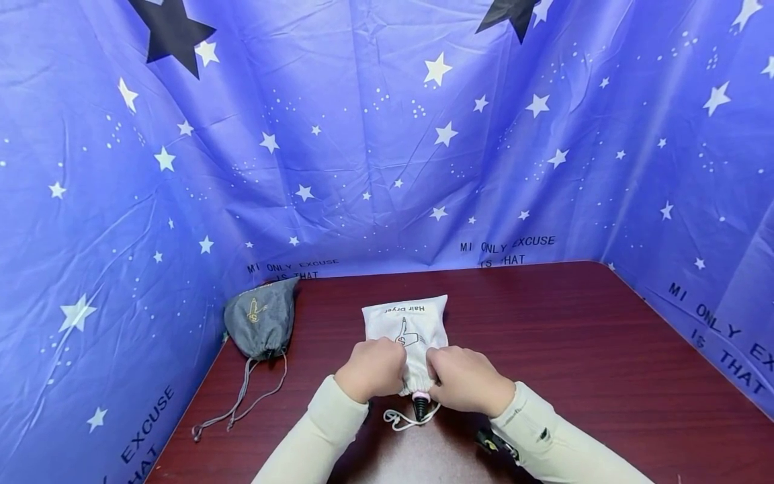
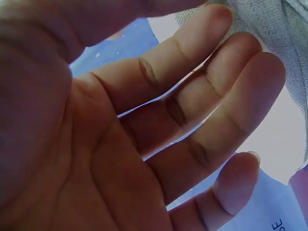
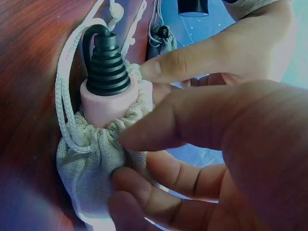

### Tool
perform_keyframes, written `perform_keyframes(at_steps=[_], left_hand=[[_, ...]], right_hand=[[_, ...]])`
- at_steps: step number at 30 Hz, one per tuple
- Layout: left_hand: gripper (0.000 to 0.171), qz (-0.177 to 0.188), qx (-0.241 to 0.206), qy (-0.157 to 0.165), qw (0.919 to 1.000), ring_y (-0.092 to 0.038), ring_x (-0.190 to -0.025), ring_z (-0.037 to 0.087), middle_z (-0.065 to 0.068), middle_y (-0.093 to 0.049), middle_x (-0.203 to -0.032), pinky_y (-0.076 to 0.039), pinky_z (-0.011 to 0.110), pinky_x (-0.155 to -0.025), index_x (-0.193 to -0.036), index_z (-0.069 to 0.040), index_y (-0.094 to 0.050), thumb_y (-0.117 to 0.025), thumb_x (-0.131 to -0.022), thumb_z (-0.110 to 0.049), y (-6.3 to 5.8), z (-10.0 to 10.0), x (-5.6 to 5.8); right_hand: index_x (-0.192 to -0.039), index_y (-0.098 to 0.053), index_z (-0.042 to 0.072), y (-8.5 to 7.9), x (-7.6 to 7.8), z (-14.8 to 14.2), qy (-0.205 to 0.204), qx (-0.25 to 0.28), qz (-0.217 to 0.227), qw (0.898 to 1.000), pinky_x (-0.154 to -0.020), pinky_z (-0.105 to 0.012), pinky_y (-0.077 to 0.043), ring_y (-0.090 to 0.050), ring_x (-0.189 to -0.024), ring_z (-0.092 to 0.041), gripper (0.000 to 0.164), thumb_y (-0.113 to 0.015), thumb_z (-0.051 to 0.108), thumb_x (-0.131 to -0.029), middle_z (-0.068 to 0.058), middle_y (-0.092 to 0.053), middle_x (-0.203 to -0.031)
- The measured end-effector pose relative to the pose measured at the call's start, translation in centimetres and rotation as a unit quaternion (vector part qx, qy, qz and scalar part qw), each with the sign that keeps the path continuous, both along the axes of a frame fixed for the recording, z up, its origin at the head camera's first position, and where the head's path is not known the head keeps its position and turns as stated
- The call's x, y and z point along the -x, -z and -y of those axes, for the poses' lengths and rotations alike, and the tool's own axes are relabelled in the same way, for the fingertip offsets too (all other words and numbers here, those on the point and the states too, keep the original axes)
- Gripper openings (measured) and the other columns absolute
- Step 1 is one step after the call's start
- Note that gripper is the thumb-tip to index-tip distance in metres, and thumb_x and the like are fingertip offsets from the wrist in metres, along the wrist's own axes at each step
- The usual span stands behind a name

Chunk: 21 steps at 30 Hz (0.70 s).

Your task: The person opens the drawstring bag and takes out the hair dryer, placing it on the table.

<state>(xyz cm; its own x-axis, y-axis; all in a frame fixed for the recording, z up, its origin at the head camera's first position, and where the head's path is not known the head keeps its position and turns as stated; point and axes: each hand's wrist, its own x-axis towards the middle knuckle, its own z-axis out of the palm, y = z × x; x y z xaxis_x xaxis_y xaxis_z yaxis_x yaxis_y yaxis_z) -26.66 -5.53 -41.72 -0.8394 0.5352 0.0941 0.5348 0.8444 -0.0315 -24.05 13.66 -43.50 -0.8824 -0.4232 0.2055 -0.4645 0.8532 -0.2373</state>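
A white drawstring bag, printed "Hair Dryer", lies on the table between both hands, its gathered mouth toward me. From that mouth the pink end of a hair dryer handle sticks out, with a ribbed black cord sleeve; the rest is hidden inside. My left hand pinches the mouth's left side, thumb on the gathers, with its other fingers bent against the cloth in the left wrist view. On the opposite side, my right hand pinches the gathered cloth. A white drawstring loops loosely beside the handle.
At the table's left edge lies a grey drawstring bag with a gold hair dryer print, its grey cords trailing toward me. The dark red wooden table is enclosed by a blue star-patterned curtain.
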Motion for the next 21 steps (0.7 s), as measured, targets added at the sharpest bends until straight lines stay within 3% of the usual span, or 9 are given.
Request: perform_keyframes(at_steps=[4, 9, 15, 21], left_hand=[[0.043, 0.014, -0.006, 0.004, 0.9999, -0.043, -0.049, 0.014, -0.009, -0.048, -0.057, -0.039, 0.038, -0.043, -0.051, -0.025, -0.046, -0.087, -0.063, -0.022, 0.1, -0.1, -0.1], [0.046, 0.014, 0.002, 0.008, 0.9999, -0.048, -0.051, 0.013, -0.010, -0.052, -0.059, -0.042, 0.037, -0.046, -0.053, -0.026, -0.053, -0.098, -0.055, -0.037, 0.4, -0.3, -0.2], [0.045, -0.009, 0.018, 0.014, 0.9997, -0.053, -0.055, 0.014, -0.009, -0.057, -0.062, -0.046, 0.037, -0.049, -0.059, -0.026, -0.058, -0.100, -0.054, -0.042, 0.9, -0.7, -0.1], [0.045, -0.030, 0.022, 0.019, 0.9991, -0.055, -0.054, 0.015, -0.007, -0.059, -0.061, -0.047, 0.037, -0.049, -0.062, -0.024, -0.058, -0.098, -0.057, -0.043, 1.1, -0.8, 0.0]], right_hand=[[-0.080, -0.052, 0.023, 0.0, -0.1, -0.1, -0.005, 0.003, 0.014, 1.000, -0.049, -0.036, -0.038, -0.048, -0.058, -0.011, 0.039, -0.088, 0.026, -0.064, 0.012, -0.050, -0.068], [-0.082, -0.053, 0.022, 0.1, 0.0, -0.1, -0.011, 0.007, 0.014, 1.000, -0.049, -0.036, -0.039, -0.050, -0.058, -0.012, 0.046, -0.092, 0.026, -0.058, 0.012, -0.051, -0.070], [-0.081, -0.053, 0.022, 0.2, 0.2, -0.1, -0.002, 0.012, 0.006, 1.000, -0.047, -0.036, -0.038, -0.049, -0.057, -0.012, 0.046, -0.094, 0.023, -0.059, 0.010, -0.052, -0.065], [-0.079, -0.053, 0.022, 0.3, 0.5, 0.0, 0.003, 0.015, -0.002, 1.000, -0.046, -0.033, -0.036, -0.047, -0.055, -0.010, 0.047, -0.096, 0.031, -0.061, 0.012, -0.050, -0.064]])
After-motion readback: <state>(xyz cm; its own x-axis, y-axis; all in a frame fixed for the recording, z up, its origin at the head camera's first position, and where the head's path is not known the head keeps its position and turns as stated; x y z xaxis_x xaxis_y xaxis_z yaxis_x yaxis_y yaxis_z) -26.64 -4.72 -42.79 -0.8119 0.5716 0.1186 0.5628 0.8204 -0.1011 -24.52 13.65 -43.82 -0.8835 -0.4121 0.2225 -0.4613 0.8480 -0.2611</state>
